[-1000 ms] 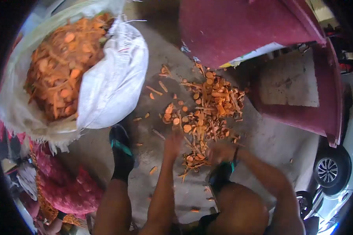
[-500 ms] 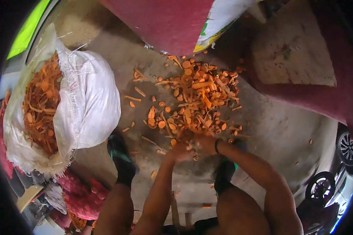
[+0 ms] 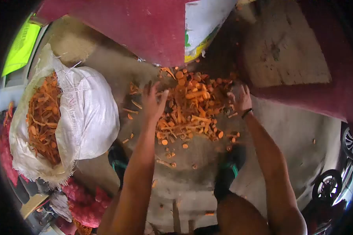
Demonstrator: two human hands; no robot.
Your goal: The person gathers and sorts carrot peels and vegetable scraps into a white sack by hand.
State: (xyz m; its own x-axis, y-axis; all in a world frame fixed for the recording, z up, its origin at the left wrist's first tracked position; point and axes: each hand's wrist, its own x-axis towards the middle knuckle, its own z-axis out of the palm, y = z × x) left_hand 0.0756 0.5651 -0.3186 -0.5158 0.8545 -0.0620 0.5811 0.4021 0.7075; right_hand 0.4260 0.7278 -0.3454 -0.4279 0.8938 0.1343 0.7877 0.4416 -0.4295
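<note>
Orange carrot trimmings, a loose heap of rounds, peelings and thin strips [image 3: 192, 105], lie on the grey concrete floor [image 3: 278, 129], spreading from the centre of the view toward twelve o'clock. Both bare arms reach up from six o'clock, one to each flank of the heap. The left hand [image 3: 153, 102] sits at the heap's nine o'clock edge, fingers spread wide and palm turned toward the pieces; it grips nothing, and whether the fingertips touch the scraps cannot be told. The right hand [image 3: 241, 100] sits at the three o'clock edge, likewise open with fingers apart, close against the outer pieces, a dark band round its wrist. Scattered bits trail from the heap toward six o'clock, between two dark shoes with green trim [image 3: 227, 172]. At nine o'clock, well apart from the heap, a white woven plastic sack [image 3: 94, 113] stands open, filled with more orange scraps. A maroon wall [image 3: 137, 27] stands just behind the heap at twelve o'clock.
</note>
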